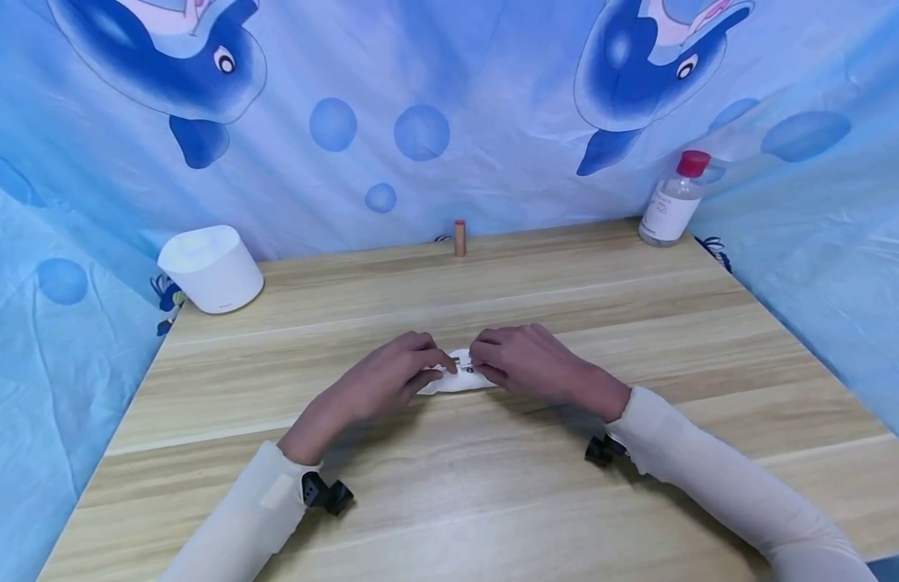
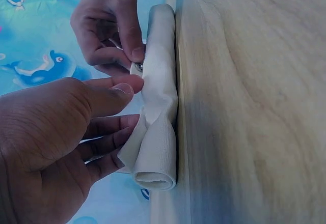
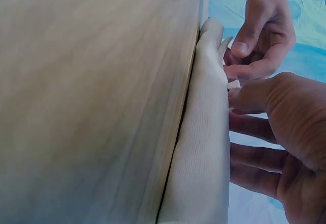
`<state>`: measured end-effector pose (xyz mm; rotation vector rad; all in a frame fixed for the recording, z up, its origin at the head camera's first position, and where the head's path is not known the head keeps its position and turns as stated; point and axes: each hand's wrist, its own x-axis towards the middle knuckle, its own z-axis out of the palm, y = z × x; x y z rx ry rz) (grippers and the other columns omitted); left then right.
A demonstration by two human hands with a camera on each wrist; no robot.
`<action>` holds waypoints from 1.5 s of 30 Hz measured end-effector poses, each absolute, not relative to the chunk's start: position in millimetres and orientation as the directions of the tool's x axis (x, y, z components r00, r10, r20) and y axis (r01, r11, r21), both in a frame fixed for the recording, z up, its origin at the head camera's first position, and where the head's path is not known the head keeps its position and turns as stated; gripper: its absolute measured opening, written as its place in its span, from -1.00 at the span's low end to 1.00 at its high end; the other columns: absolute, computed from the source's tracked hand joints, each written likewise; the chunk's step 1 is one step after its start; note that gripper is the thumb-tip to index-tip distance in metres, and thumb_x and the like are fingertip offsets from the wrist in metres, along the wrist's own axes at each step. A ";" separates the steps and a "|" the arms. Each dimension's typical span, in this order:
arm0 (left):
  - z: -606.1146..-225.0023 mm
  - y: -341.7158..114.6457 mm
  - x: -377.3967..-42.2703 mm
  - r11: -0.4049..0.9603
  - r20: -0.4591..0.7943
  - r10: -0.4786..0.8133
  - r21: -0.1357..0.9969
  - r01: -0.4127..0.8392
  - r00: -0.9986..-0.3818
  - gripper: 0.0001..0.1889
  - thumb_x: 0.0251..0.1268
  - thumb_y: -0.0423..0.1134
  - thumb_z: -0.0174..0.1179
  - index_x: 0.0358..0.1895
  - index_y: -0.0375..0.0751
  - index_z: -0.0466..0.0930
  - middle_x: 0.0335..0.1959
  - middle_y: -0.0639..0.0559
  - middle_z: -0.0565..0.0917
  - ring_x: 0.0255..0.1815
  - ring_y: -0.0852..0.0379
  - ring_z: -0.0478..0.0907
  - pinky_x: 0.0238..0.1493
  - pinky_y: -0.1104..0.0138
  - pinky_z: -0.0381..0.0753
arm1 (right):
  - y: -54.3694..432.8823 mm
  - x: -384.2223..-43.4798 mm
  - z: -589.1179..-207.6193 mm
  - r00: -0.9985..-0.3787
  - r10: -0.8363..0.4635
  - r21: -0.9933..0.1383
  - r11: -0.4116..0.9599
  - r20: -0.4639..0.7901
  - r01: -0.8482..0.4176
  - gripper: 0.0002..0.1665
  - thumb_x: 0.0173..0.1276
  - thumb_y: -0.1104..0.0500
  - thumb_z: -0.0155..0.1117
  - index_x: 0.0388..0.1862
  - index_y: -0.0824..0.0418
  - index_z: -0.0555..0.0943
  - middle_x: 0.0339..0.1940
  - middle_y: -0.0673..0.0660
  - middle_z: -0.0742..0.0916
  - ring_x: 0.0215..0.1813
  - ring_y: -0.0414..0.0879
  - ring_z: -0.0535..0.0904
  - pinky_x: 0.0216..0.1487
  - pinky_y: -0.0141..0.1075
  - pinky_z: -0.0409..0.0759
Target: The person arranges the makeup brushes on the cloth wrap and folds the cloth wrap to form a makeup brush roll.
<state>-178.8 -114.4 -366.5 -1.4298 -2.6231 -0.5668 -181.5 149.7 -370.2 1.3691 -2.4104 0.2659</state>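
Observation:
A white ribbed cloth roll, like a bandage, lies on the table between both hands. In the left wrist view the roll has an open coiled end and a loose flap nearby. A small metal clip sits on its upper face. My right hand pinches at the clip with thumb and forefinger, its other fingers behind the roll. My left hand has its thumb and forefinger close together at the roll's edge beside the clip, while its lower fingers hold the flap. Fingertips partly hide the clip.
A white rounded container stands at the table's back left. Near the back edge a small brown cylinder stands upright. A clear bottle with a red cap is at the back right corner. A blue dolphin-print curtain hangs behind.

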 end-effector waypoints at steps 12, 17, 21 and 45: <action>-368.0 -111.0 -179.8 0.490 0.252 0.799 0.255 0.834 -0.546 -0.75 0.38 -0.42 0.25 -0.01 -0.02 0.75 -0.17 0.12 0.61 -0.13 0.18 0.49 -0.08 0.30 0.52 | 151.4 -179.5 -369.1 -0.447 -0.820 0.040 0.491 0.357 -0.870 -0.88 0.34 0.04 0.43 -0.24 0.02 0.67 -0.07 -0.06 0.72 -0.11 -0.21 0.64 -0.43 -0.26 0.59; -367.5 -112.3 -179.3 0.496 0.252 0.800 0.232 0.837 -0.544 -0.69 0.35 -0.49 0.23 -0.03 -0.02 0.77 -0.18 0.11 0.61 -0.12 0.19 0.50 -0.07 0.31 0.53 | 146.9 -175.4 -367.4 -0.389 -0.856 0.134 0.454 0.341 -0.881 -0.81 0.35 0.11 0.42 -0.14 0.12 0.64 -0.02 -0.01 0.69 -0.02 -0.14 0.57 -0.41 -0.28 0.61; -366.1 -114.6 -178.2 0.510 0.232 0.799 0.229 0.829 -0.555 -0.59 0.30 -0.59 0.15 -0.01 -0.03 0.77 -0.19 0.11 0.61 -0.13 0.18 0.50 -0.09 0.32 0.52 | 140.9 -173.0 -367.7 -0.347 -0.886 0.186 0.413 0.307 -0.891 -0.88 0.39 0.26 0.33 -0.13 0.17 0.59 -0.04 0.01 0.64 -0.04 -0.13 0.50 -0.31 -0.36 0.59; -366.3 -114.1 -177.4 0.496 0.341 0.778 0.180 0.849 -0.527 -0.73 0.35 -0.47 0.21 -0.09 -0.02 0.77 -0.14 0.05 0.58 -0.14 0.08 0.45 -0.11 0.21 0.45 | 169.0 -173.1 -353.0 -0.449 -0.864 0.016 0.464 0.227 -0.885 -0.77 0.49 0.07 0.25 0.02 0.13 0.64 0.01 0.01 0.68 0.07 -0.09 0.54 0.12 -0.16 0.53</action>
